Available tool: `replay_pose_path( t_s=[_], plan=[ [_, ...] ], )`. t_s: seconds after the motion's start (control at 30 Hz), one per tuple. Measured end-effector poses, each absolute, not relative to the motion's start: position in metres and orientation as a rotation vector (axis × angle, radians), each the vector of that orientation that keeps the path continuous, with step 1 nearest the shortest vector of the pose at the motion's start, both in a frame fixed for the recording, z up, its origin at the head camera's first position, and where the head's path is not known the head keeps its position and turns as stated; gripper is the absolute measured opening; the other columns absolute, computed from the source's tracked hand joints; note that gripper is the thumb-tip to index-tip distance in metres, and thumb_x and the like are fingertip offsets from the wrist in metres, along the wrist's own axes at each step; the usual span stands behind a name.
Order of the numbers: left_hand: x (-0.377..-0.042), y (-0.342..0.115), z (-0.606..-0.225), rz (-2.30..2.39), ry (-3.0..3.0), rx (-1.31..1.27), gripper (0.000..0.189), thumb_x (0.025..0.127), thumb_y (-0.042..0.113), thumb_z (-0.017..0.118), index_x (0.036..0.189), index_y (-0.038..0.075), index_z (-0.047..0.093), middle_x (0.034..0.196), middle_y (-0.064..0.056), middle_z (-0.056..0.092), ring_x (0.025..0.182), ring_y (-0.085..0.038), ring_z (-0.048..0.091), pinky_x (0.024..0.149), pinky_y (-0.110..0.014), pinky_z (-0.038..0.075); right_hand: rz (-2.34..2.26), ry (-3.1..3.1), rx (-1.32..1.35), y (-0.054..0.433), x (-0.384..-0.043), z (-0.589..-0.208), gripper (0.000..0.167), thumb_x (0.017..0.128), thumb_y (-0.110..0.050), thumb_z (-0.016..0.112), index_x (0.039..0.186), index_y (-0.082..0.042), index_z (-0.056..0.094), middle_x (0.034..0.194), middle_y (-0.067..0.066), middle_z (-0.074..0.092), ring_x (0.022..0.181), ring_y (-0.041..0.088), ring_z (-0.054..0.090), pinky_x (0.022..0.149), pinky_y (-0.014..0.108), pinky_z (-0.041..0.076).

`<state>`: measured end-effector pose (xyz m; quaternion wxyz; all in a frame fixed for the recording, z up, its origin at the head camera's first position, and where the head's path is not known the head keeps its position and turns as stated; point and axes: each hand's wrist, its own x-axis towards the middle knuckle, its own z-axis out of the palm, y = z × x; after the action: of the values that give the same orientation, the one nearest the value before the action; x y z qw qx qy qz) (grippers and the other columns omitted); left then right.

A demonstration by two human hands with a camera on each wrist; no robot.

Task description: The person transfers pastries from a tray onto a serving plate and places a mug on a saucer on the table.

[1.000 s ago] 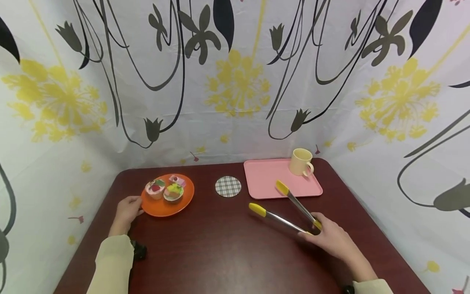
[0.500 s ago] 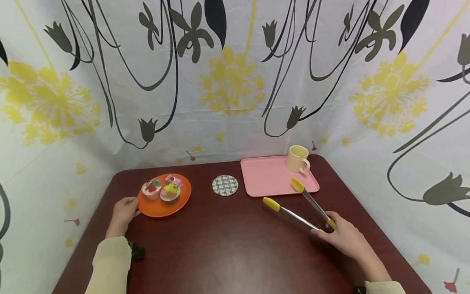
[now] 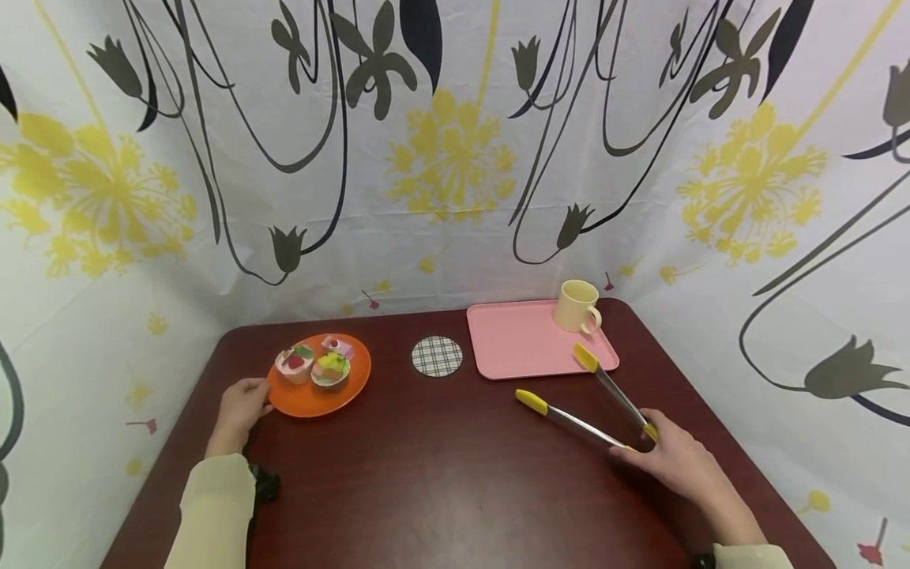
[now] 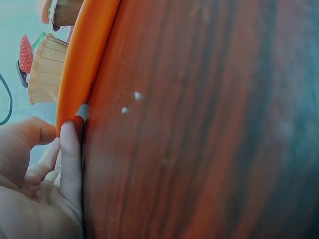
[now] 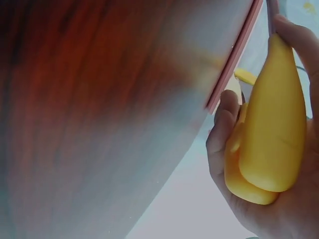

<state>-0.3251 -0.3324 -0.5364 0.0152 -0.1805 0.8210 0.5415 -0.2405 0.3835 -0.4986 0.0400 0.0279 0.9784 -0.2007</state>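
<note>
From my end, left hand [image 3: 240, 408] pinches the plate [image 3: 306, 404], right hand [image 3: 681, 460] grips the tongs [image 3: 583, 426], splayed near the tray [image 3: 512, 344]. Three cakes [image 3: 330, 370] sit on the plate, so I'd guess the tong work's barely started.

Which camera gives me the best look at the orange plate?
The head view: it looks down on nearly the whole plate, cakes and all. The left wrist view shows only part of it, almost edge-on, with the left hand pinching it. The right wrist view doesn't show it.
</note>
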Motion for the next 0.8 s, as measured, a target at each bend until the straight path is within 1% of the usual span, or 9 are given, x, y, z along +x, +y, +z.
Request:
replay_pose_path(
  t_s=[0.13,0.23,0.37,0.5,0.57,0.67,0.8],
  plan=[
    [-0.323,-0.334,-0.534,1.677,2.55,-0.55,0.061,0.116,0.032,0.037,0.158,-0.013,0.037,0.157,-0.035,0.045,0.135,-0.04,0.057,0.085,-0.017,0.064,-0.638,2.981,0.067,0.381,-0.243,-0.497,0.105,0.082,-0.075,0.08,0.151,-0.002,0.048,0.117,0.013,0.071,0.096,0.026,0.067,0.073,0.045,0.055],
    [-0.323,-0.334,-0.533,1.686,2.541,-0.54,0.062,0.116,0.032,0.036,0.159,-0.013,0.035,0.158,-0.035,0.043,0.138,-0.042,0.055,0.087,-0.018,0.064,-0.655,2.97,0.064,0.38,-0.244,-0.498,0.104,0.083,-0.072,0.082,0.15,0.0,0.047,0.118,0.015,0.07,0.098,0.028,0.066,0.075,0.046,0.056],
    [-0.324,-0.334,-0.534,1.685,2.537,-0.519,0.064,0.116,0.034,0.036,0.16,-0.013,0.034,0.159,-0.035,0.043,0.138,-0.042,0.055,0.088,-0.018,0.064,-0.658,2.956,0.079,0.381,-0.242,-0.5,0.102,0.083,-0.07,0.082,0.148,0.001,0.048,0.116,0.014,0.069,0.096,0.027,0.065,0.074,0.044,0.054],
    [-0.325,-0.334,-0.535,1.684,2.543,-0.517,0.065,0.116,0.035,0.037,0.16,-0.013,0.034,0.158,-0.035,0.044,0.138,-0.04,0.055,0.087,-0.018,0.064,-0.659,2.944,0.087,0.384,-0.243,-0.506,0.104,0.08,-0.076,0.082,0.144,0.0,0.05,0.112,0.012,0.068,0.092,0.026,0.063,0.07,0.043,0.052],
    [-0.325,-0.334,-0.536,1.689,2.54,-0.52,0.065,0.116,0.035,0.037,0.16,-0.013,0.034,0.158,-0.035,0.044,0.138,-0.04,0.055,0.087,-0.018,0.064,-0.643,2.96,0.081,0.389,-0.246,-0.513,0.102,0.08,-0.076,0.081,0.141,0.0,0.051,0.108,0.012,0.068,0.088,0.025,0.062,0.068,0.045,0.051],
    [-0.326,-0.334,-0.537,1.692,2.53,-0.528,0.065,0.116,0.035,0.037,0.16,-0.013,0.034,0.159,-0.035,0.043,0.139,-0.041,0.054,0.088,-0.019,0.064,-0.63,2.971,0.062,0.393,-0.25,-0.518,0.102,0.08,-0.076,0.081,0.14,0.002,0.052,0.107,0.013,0.067,0.088,0.027,0.062,0.067,0.049,0.052],
    [-0.326,-0.334,-0.538,1.689,2.535,-0.537,0.064,0.116,0.035,0.037,0.159,-0.012,0.035,0.159,-0.035,0.043,0.139,-0.042,0.055,0.089,-0.02,0.065,-0.597,2.981,0.062,0.387,-0.247,-0.511,0.107,0.079,-0.076,0.082,0.144,0.003,0.051,0.115,0.016,0.067,0.099,0.032,0.065,0.074,0.058,0.056]
  ],
)
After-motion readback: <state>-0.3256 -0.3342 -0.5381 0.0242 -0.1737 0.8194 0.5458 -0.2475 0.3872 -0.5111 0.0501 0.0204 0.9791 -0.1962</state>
